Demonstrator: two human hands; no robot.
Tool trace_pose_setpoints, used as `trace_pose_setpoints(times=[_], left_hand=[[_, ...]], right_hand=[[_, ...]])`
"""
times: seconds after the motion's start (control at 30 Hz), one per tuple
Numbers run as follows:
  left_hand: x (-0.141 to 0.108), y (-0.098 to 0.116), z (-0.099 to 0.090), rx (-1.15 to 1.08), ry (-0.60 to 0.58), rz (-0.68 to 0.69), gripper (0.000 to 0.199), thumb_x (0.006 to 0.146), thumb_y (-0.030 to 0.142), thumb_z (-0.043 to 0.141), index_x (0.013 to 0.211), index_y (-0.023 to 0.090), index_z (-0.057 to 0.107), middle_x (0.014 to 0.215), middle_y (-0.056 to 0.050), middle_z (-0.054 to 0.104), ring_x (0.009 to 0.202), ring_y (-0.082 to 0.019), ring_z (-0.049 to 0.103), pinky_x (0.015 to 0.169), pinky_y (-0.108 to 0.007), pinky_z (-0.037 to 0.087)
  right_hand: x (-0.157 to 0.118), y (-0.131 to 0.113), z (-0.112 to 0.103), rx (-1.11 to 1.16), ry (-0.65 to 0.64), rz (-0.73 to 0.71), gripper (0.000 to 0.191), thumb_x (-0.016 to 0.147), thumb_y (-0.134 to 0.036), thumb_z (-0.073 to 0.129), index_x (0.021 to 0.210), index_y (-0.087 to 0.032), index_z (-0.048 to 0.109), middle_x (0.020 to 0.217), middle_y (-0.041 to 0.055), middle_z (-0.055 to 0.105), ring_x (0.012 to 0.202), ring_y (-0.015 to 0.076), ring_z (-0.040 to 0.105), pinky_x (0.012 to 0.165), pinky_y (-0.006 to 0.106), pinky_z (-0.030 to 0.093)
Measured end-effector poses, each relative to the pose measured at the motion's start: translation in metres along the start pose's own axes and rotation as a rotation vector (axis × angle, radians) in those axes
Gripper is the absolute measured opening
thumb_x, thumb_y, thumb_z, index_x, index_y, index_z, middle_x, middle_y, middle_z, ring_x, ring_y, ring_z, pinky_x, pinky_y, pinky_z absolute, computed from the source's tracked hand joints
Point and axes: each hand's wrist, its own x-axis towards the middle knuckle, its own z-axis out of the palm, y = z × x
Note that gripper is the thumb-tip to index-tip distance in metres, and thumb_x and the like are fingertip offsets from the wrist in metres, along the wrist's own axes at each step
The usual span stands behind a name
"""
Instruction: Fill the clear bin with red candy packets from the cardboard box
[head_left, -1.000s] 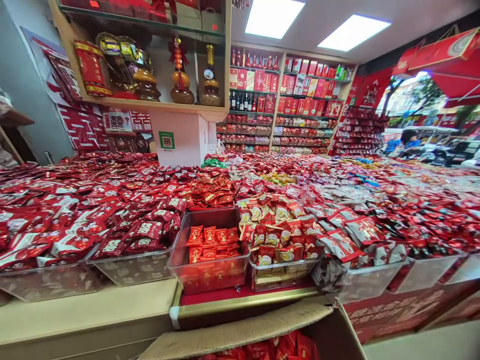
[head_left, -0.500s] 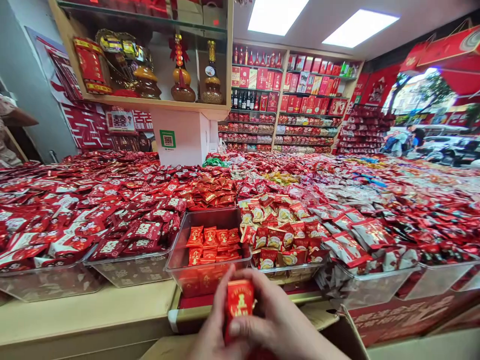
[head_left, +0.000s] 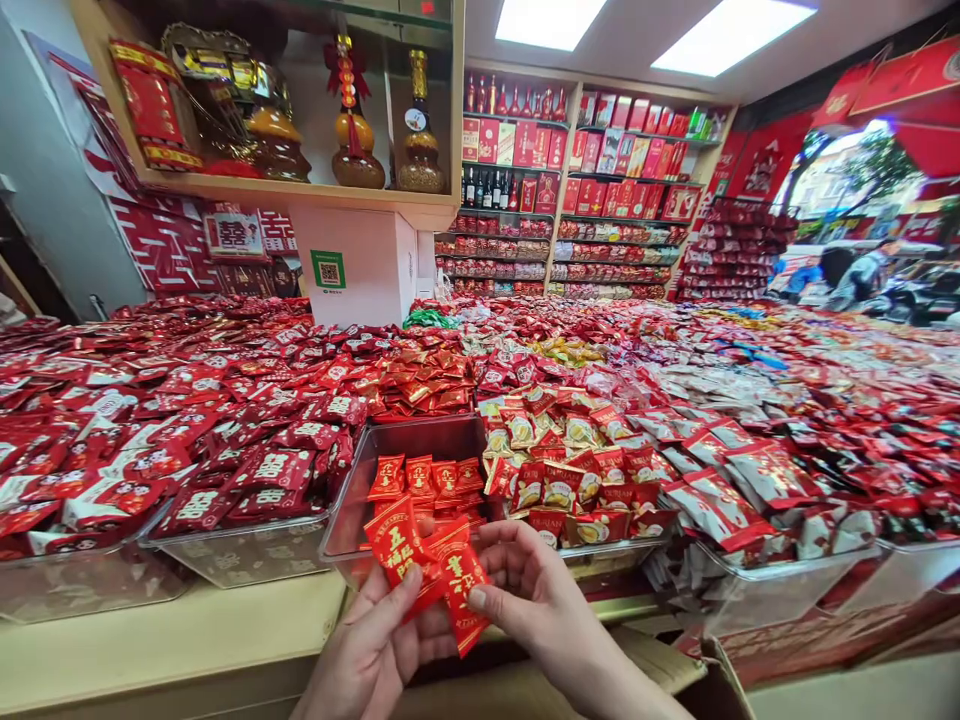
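Note:
Several small red packets with gold lettering are fanned out between my hands, in front of a clear plastic bin. My left hand is closed on a red packet, its thumb pressed on the front. Between the thumb and fingers of my right hand is another red packet, tilted, its lower end pointing down. Part of one more shows between these two. Behind them the clear bin holds rows of matching red packets, partly hidden by my hands.
Durian-labelled packets fill the bin to the right; dark red packets heap in the bin to the left. An open cardboard box sits below my hands. A cream ledge runs along the front left. A glass-shelved cabinet overhangs the back left.
My hands have moved apart and slightly left. The packets, earlier stacked together between them, are now spread into a fan.

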Motion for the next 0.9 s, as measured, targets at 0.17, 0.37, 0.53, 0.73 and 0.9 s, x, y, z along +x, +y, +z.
trace_pose_setpoints(times=[0.17,0.37,0.53,0.73,0.9], left_hand=[[-0.008,-0.008,-0.003,0.131,0.180,0.075,0.059,0.071,0.027,0.065,0.123,0.026,0.039,0.101,-0.006,0.066,0.080,-0.022,0.064,0.062,-0.033,0.053],[-0.009,-0.030,-0.001,0.408,0.201,0.081,0.040,0.054,0.038,0.076,0.083,0.015,0.061,0.072,-0.006,0.067,0.059,-0.020,0.062,0.037,-0.022,0.046],[-0.007,-0.032,0.001,0.572,0.229,0.160,0.036,0.051,0.038,0.077,0.075,0.015,0.063,0.056,-0.001,0.063,0.037,-0.010,0.050,0.034,-0.020,0.042],[-0.012,-0.027,0.002,0.586,0.239,0.170,0.035,0.051,0.041,0.076,0.073,0.017,0.065,0.046,0.001,0.059,0.039,-0.011,0.049,0.036,-0.018,0.038],[-0.016,-0.029,0.006,0.509,0.314,0.202,0.032,0.051,0.040,0.076,0.068,0.016,0.061,0.050,0.002,0.060,0.039,-0.010,0.048,0.038,-0.021,0.042]], right_hand=[[-0.006,0.003,-0.003,0.142,0.021,0.040,0.050,0.064,-0.030,0.071,0.103,-0.018,0.041,0.082,0.0008,0.055,0.073,0.0128,0.055,0.070,0.030,0.042],[-0.013,0.019,-0.002,-0.020,-0.086,-0.003,0.040,0.065,-0.034,0.070,0.093,-0.016,0.049,0.085,0.0038,0.057,0.076,0.0137,0.054,0.071,0.028,0.042],[-0.014,0.021,-0.002,-0.144,-0.069,0.024,0.028,0.072,-0.041,0.062,0.076,-0.014,0.053,0.065,-0.0012,0.053,0.059,0.0087,0.046,0.057,0.022,0.038],[-0.016,0.019,-0.004,-0.191,-0.096,0.075,0.031,0.068,-0.041,0.065,0.064,-0.014,0.050,0.057,-0.0042,0.046,0.053,0.0064,0.038,0.051,0.020,0.032],[-0.022,0.024,-0.002,-0.068,-0.157,0.074,0.030,0.067,-0.034,0.068,0.083,-0.016,0.050,0.074,-0.0013,0.054,0.067,0.0092,0.047,0.063,0.023,0.038]])
